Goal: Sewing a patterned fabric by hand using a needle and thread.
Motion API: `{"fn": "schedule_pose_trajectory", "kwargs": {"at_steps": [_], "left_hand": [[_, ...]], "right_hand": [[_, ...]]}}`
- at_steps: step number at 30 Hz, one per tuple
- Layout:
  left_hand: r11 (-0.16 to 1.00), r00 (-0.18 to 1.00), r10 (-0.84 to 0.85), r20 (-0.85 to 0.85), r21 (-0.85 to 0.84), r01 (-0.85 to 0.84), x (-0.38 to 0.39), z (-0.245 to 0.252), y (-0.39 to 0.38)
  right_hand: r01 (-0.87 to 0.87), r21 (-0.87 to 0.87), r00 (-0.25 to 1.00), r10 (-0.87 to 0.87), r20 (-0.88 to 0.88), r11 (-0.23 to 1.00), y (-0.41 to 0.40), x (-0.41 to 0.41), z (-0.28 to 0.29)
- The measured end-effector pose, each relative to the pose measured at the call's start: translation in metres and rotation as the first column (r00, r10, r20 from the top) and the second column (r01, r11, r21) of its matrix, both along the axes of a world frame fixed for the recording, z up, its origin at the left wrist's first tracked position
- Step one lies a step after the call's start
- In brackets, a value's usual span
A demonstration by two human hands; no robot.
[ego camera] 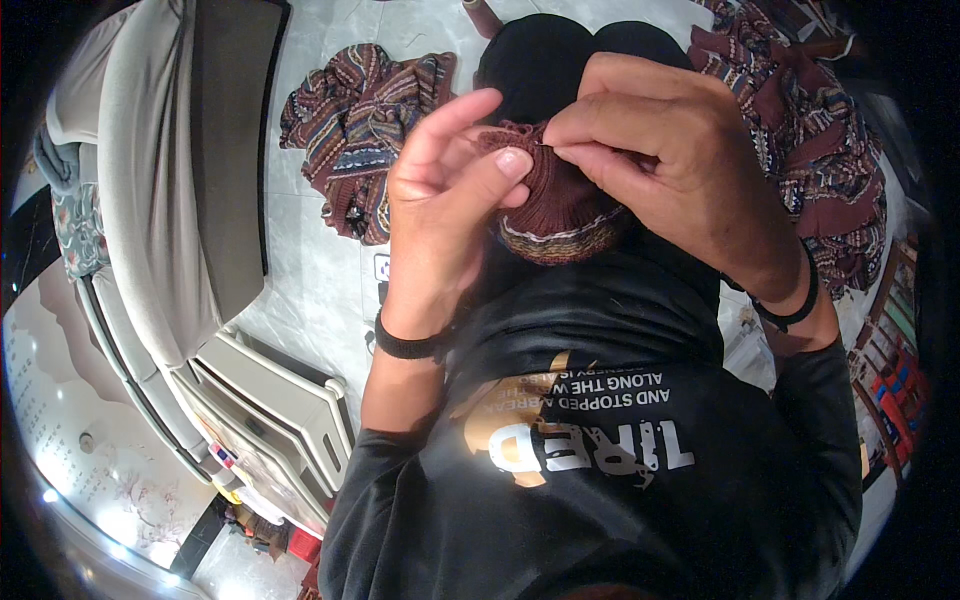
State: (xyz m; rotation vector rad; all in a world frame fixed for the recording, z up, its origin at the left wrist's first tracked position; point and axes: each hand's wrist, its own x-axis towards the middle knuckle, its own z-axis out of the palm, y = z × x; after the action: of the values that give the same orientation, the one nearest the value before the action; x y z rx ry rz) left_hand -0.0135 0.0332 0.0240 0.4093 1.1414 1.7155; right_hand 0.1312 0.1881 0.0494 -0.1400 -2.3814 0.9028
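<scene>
A maroon ribbed knit piece with a striped patterned band (559,217) lies over my lap, its looped yarn edge turned up between my hands. My left hand (461,161) pinches that edge between thumb and fingers, with the index finger raised. At the right of the same edge, my right hand (660,142) has thumb and forefinger closed on something thin, perhaps a needle or hook; most of it is hidden by the fingertips. The two hands are close together over my knees. Dark bands circle both wrists.
Striped knitwear (367,142) lies heaped on the tiled floor at the left, and a larger pile (817,165) is at the right. A yarn cone (482,18) stands beyond my knees. A cloth-covered sofa (150,150) and a cream plastic stool (277,405) are at the left.
</scene>
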Motion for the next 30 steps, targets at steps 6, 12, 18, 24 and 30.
{"fn": "schedule_pose_trajectory", "kwargs": {"at_steps": [6, 12, 18, 24, 30], "left_hand": [[1.0, 1.0, -0.008, -0.013, -0.028, 0.008, 0.0, 0.001, 0.0], [0.999, 1.0, -0.013, -0.023, -0.037, 0.013, 0.0, 0.003, 0.001], [0.999, 1.0, -0.025, -0.007, -0.031, 0.025, 0.0, 0.002, 0.002], [0.999, 0.999, -0.037, 0.019, -0.01, 0.037, -0.001, 0.003, 0.001], [1.0, 0.997, -0.007, -0.079, -0.003, 0.007, 0.006, 0.0, 0.005]], "right_hand": [[-0.014, 0.012, 1.0, 0.013, 0.009, 1.0, 0.001, 0.0, 0.002], [-0.021, 0.01, 1.0, 0.021, -0.019, 1.0, 0.001, -0.002, 0.003], [-0.034, 0.013, 0.999, 0.034, -0.019, 0.999, 0.002, -0.002, 0.003], [-0.046, 0.041, 0.999, 0.046, 0.002, 0.998, 0.002, -0.002, 0.005], [-0.016, 0.024, 1.0, 0.016, -0.022, 1.0, -0.014, -0.006, -0.001]]}}
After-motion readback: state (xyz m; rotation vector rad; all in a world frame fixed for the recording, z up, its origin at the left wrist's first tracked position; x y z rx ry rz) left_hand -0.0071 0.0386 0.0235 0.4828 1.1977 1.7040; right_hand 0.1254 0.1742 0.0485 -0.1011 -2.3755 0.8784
